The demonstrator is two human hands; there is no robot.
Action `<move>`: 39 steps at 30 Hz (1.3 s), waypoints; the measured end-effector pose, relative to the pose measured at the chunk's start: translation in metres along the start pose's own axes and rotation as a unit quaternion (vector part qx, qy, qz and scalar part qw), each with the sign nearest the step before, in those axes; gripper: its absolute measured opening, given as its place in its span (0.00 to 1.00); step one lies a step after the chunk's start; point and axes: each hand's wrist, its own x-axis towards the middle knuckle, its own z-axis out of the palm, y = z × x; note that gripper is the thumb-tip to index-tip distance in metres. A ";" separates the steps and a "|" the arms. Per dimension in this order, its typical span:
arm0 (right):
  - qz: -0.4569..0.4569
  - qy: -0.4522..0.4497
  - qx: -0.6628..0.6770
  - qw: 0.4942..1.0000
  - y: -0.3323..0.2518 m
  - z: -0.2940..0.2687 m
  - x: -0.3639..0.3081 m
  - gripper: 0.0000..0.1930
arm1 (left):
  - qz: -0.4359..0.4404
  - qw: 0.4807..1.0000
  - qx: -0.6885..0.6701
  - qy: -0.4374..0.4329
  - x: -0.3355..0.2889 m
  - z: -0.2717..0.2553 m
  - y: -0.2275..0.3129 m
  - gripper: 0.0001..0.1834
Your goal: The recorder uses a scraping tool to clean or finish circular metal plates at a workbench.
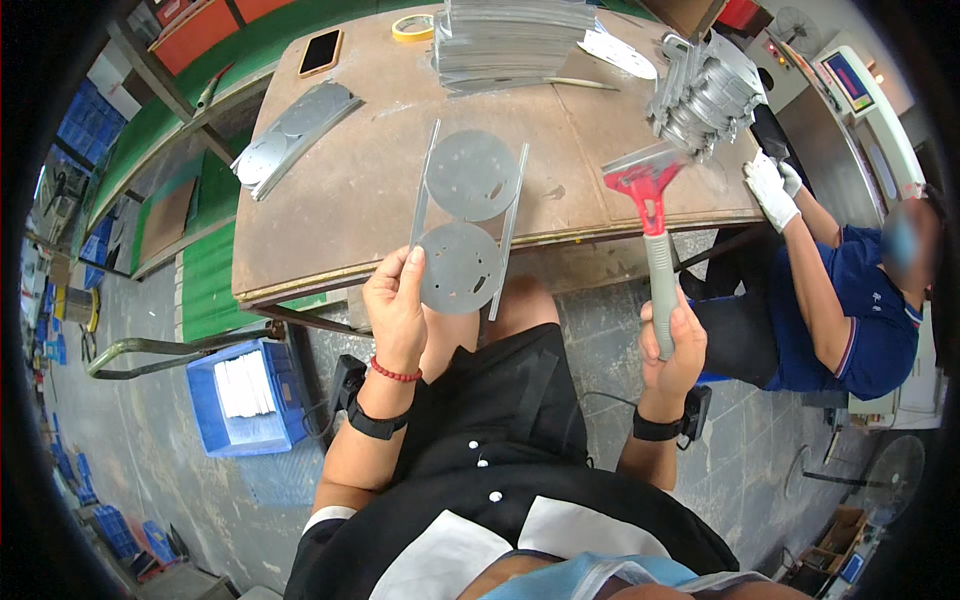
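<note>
Between the thumb and fingers of my left hand (396, 305) is the edge of a grey flat plate (462, 265), made of two round discs between two thin side strips, with small holes and slots. The plate reaches over the near edge of the table. My right hand (673, 343) is wrapped round the grey handle of a scraper (652, 235) with a red head. Its wide blade points up and left above the table, apart from the plate. Further left on the table lie similar grey disc pieces (290, 135).
A tall stack of grey sheets (510, 45) stands at the back of the table (350, 190), near yellow tape (412, 28) and a phone (320, 53). Grey metal parts (705, 95) are piled right. A gloved co-worker (830, 300) sits there. A blue crate (205, 400) stands lower left.
</note>
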 end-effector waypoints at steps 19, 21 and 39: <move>0.140 -0.084 0.069 0.984 0.006 0.027 -0.012 0.23 | 0.086 0.995 0.049 -0.009 -0.006 0.007 0.002 0.09; 0.140 -0.084 0.064 0.984 0.005 0.027 -0.014 0.23 | 0.081 0.995 0.053 -0.009 -0.007 0.007 0.001 0.09; 0.154 -0.092 0.071 0.981 0.007 0.034 -0.014 0.24 | 0.130 0.989 0.075 0.005 -0.012 0.016 0.009 0.10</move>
